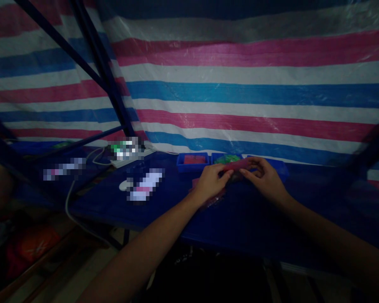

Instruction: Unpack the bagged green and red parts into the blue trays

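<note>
In the middle of the blue table (164,214), both hands come together at a thin pink piece (239,164), which looks like film or a small bag; its exact kind is too dark to tell. My left hand (211,181) pinches its near left end between thumb and fingers. My right hand (265,176) is curled at its right end, thumb and fingertips closed on it. Beneath my left wrist lies some pink, shiny clear plastic (214,201), partly hidden by the forearm.
Behind my hands stand blue trays: one with red-pink pieces (194,159), one with green pieces (226,159), and a blue tray (281,169) partly hidden by my right hand. Leftward are a white round object (125,185), a power strip (132,158) and blue frame bars (113,97). Another person sits far left.
</note>
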Motion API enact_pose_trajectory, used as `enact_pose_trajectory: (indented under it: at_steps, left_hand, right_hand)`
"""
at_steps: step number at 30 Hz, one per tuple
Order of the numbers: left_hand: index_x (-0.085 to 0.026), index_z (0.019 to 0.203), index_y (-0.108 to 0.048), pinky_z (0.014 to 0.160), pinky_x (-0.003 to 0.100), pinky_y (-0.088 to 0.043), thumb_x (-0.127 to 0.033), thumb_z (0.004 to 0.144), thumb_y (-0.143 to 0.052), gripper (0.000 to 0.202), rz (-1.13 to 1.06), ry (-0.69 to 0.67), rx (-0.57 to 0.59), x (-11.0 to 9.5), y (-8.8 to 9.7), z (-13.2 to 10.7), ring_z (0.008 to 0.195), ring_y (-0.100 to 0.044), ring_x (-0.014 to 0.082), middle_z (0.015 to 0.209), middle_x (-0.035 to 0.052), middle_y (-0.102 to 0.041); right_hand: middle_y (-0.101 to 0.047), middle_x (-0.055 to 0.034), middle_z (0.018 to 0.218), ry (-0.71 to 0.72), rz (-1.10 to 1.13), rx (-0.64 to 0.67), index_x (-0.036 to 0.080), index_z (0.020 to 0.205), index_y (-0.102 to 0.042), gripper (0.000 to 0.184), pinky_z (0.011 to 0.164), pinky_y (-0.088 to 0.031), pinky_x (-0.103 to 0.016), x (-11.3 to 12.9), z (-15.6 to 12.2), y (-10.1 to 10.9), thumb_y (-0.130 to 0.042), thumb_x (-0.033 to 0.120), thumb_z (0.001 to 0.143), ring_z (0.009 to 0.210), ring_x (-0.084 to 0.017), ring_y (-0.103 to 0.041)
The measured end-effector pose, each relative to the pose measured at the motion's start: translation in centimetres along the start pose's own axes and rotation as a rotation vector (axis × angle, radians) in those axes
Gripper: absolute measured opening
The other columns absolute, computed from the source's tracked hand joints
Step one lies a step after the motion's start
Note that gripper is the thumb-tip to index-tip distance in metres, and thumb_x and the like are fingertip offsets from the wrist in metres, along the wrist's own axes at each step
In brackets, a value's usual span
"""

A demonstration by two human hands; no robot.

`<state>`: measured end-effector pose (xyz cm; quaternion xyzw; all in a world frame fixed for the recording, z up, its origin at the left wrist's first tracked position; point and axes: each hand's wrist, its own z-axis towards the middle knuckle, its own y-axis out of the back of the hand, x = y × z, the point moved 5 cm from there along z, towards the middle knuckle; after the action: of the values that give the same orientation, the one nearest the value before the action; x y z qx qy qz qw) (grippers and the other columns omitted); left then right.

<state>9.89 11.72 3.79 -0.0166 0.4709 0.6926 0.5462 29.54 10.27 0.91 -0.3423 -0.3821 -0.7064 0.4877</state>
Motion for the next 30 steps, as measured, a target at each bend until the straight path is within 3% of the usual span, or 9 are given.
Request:
enact_pose_trajectory:
  at_steps: [3,6,10,12,15,19,24,26,30]
  left_hand:
    - [-0.017,0.107,-0.074,0.075,0.031,-0.051,-0.032,0.095,-0.060,0.024,0.044,-0.001,0.041,0.1,-0.4,0.0,0.086,-0.067,0.0208,0.098,0.0076,-0.075]
    - [-0.016,0.098,-0.075,0.066,0.029,-0.047,-0.033,0.093,-0.062,0.022,0.091,0.054,0.123,0.7,-0.9,-0.2,0.073,-0.066,0.0195,0.083,0.0053,-0.074]
    - [-0.016,0.096,-0.074,0.065,0.030,-0.047,-0.035,0.093,-0.062,0.022,0.107,0.075,0.120,1.0,-1.0,-0.3,0.072,-0.065,0.0197,0.081,0.0049,-0.072]
    - [-0.017,0.104,-0.072,0.073,0.032,-0.051,-0.033,0.093,-0.064,0.022,0.100,0.052,0.058,0.8,-0.7,-0.3,0.082,-0.067,0.0206,0.091,0.0065,-0.073]
    - [-0.019,0.122,-0.066,0.090,0.036,-0.052,-0.029,0.092,-0.066,0.032,0.079,-0.002,-0.056,0.4,0.0,-0.2,0.099,-0.066,0.0210,0.112,0.0085,-0.071]
    - [-0.021,0.122,-0.067,0.096,0.038,-0.052,-0.034,0.096,-0.062,0.030,0.076,-0.036,-0.080,-0.3,0.4,-0.2,0.103,-0.065,0.0203,0.118,0.0087,-0.068]
    - [-0.020,0.119,-0.068,0.090,0.037,-0.053,-0.050,0.089,-0.068,0.042,0.079,-0.067,0.076,-1.2,-0.7,-0.6,0.102,-0.065,0.0230,0.112,0.0088,-0.070]
    - [-0.018,0.111,-0.071,0.085,0.036,-0.053,-0.049,0.092,-0.064,0.037,0.093,-0.045,0.100,-1.2,-1.0,-0.6,0.096,-0.066,0.0230,0.105,0.0091,-0.071]
    - [-0.016,0.106,-0.072,0.080,0.033,-0.052,-0.034,0.102,-0.048,0.030,0.036,0.012,0.069,-0.6,-0.5,-0.4,0.090,-0.067,0.0209,0.098,0.0082,-0.073]
  right_hand:
    - [-0.069,-0.0108,0.118,-0.009,-0.089,0.066,0.024,0.131,-0.056,0.063,0.064,-0.060,-0.035,-0.3,0.0,-0.2,-0.079,0.049,0.077,0.074,-0.020,-0.069]
    - [-0.072,-0.0085,0.112,0.003,-0.188,0.134,0.024,0.124,-0.062,0.054,0.059,-0.057,-0.034,-0.1,-0.1,-0.5,-0.077,0.049,0.079,0.065,-0.017,-0.065]
    - [-0.076,-0.0067,0.102,-0.013,-0.076,0.255,0.024,0.107,-0.071,0.035,0.075,-0.061,-0.043,0.0,-0.3,-1.1,-0.074,0.049,0.082,0.081,-0.025,-0.071]
    - [-0.077,-0.0072,0.103,-0.044,0.026,0.247,0.023,0.103,-0.071,0.033,0.084,-0.061,-0.045,-0.2,-0.2,-1.0,-0.074,0.048,0.082,0.091,-0.027,-0.073]
    - [-0.076,-0.0085,0.108,-0.081,0.085,0.115,0.022,0.103,-0.069,0.035,0.089,-0.059,-0.045,-0.8,0.2,-0.2,-0.076,0.047,0.080,0.097,-0.028,-0.073]
    - [-0.075,-0.0102,0.109,-0.096,0.102,0.003,0.021,0.103,-0.066,0.038,0.093,-0.058,-0.047,-1.0,0.2,0.3,-0.079,0.047,0.078,0.100,-0.029,-0.073]
    - [-0.075,-0.0076,0.108,-0.053,0.086,0.187,0.022,0.103,-0.068,0.034,0.092,-0.058,-0.042,0.7,-0.6,-1.2,-0.076,0.046,0.082,0.100,-0.026,-0.072]
    - [-0.075,-0.0069,0.109,-0.042,0.073,0.264,0.022,0.106,-0.070,0.033,0.089,-0.059,-0.040,1.4,-1.1,-1.7,-0.071,0.048,0.086,0.098,-0.025,-0.072]
    - [-0.074,-0.0068,0.103,-0.021,0.081,0.197,0.023,0.105,-0.071,0.032,0.082,-0.060,-0.038,1.9,-1.0,-1.3,-0.071,0.049,0.087,0.087,-0.022,-0.072]
